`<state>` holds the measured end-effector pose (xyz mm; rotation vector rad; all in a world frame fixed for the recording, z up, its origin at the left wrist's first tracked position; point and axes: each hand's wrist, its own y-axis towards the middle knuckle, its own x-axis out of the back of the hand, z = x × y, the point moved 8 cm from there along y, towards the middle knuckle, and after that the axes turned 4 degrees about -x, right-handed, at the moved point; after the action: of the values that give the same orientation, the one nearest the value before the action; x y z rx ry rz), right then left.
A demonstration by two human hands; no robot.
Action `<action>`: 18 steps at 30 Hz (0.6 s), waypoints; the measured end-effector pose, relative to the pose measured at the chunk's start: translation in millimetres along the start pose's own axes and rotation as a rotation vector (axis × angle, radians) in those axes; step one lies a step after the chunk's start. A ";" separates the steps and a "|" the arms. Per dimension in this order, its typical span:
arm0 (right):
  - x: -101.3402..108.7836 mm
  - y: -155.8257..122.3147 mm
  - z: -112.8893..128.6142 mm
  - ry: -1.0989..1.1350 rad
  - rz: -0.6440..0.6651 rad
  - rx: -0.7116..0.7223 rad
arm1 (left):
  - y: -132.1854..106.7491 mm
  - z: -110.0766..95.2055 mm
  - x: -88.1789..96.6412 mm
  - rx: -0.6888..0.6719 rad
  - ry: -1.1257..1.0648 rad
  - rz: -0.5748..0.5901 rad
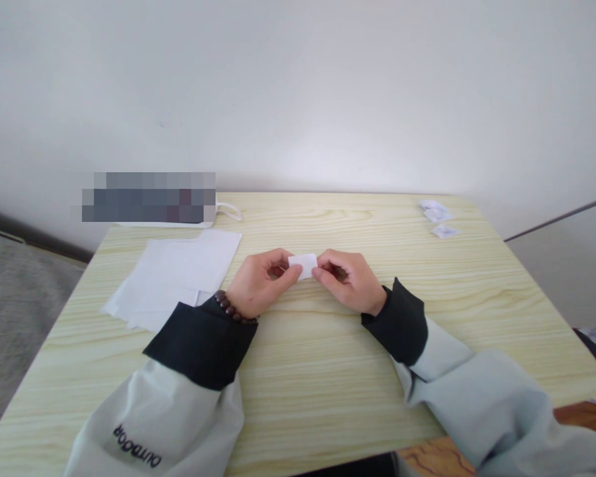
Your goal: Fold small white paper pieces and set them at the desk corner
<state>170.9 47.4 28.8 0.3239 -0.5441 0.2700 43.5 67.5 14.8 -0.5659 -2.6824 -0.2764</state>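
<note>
A small folded piece of white paper (304, 264) is held just above the middle of the table. My left hand (261, 281) pinches its left side, thumb on the near face. At its right edge, my right hand (350, 278) grips it between thumb and fingers. The fingertips behind the paper are hidden. Left of my left hand lies a stack of white paper sheets (179, 271), partly under my left sleeve. Several small folded paper pieces (436, 211) rest at the far right of the table.
The wooden-patterned table (298, 384) stands against a pale wall (298, 99). At its back left is a blurred-out object with a white loop (231, 211) beside it. Black-cuffed sleeves cover both wrists. A dark edge (352, 466) shows at the bottom.
</note>
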 end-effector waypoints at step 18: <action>8.2 0.5 -2.6 -0.044 -0.136 0.051 | 1.3 -9.8 10.2 -0.090 0.093 -0.142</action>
<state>178.7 50.1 31.4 0.4152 -0.5564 0.1461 38.6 69.7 28.0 -0.3785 -2.6337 -0.4537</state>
